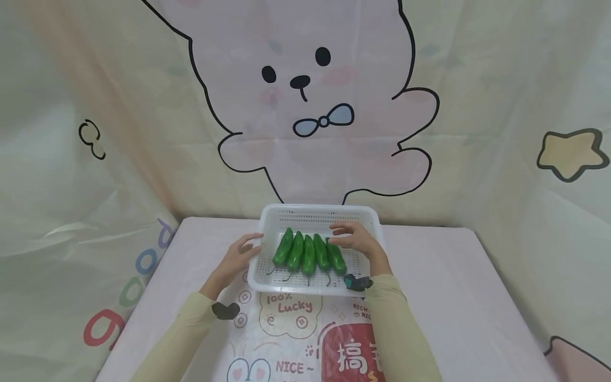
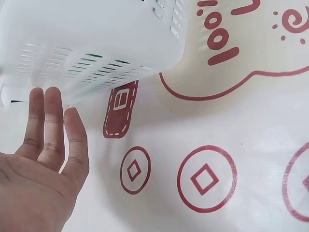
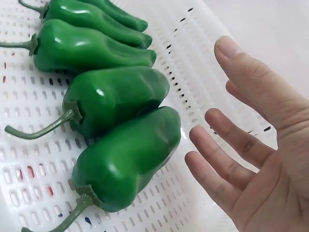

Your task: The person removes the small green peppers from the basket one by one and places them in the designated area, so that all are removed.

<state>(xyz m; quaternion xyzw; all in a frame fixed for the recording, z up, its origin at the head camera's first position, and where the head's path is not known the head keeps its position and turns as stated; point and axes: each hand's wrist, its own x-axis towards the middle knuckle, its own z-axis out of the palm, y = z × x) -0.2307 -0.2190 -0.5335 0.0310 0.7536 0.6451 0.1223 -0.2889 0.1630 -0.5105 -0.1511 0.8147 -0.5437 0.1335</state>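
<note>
Several green peppers (image 1: 308,255) lie side by side in a white perforated plastic basket (image 1: 315,209), their stems toward the person. My left hand (image 1: 238,254) is at the basket's left side, fingers extended; in the left wrist view its fingertips (image 2: 52,94) meet or nearly meet the basket wall (image 2: 120,29). Whether they touch, I cannot tell. Over the basket's right part is my right hand (image 1: 355,240), beside the rightmost pepper (image 3: 128,159). Its fingers (image 3: 219,166) are spread and loosely bent, with a gap between them and the pepper and nothing held.
The basket stands near the back of a table with a pale cover (image 1: 444,297) printed with red drawings and lettering. Right behind it hangs a cloth backdrop (image 1: 372,159) with a cartoon bear. Dark wrist devices (image 1: 226,311) sit on both sleeves.
</note>
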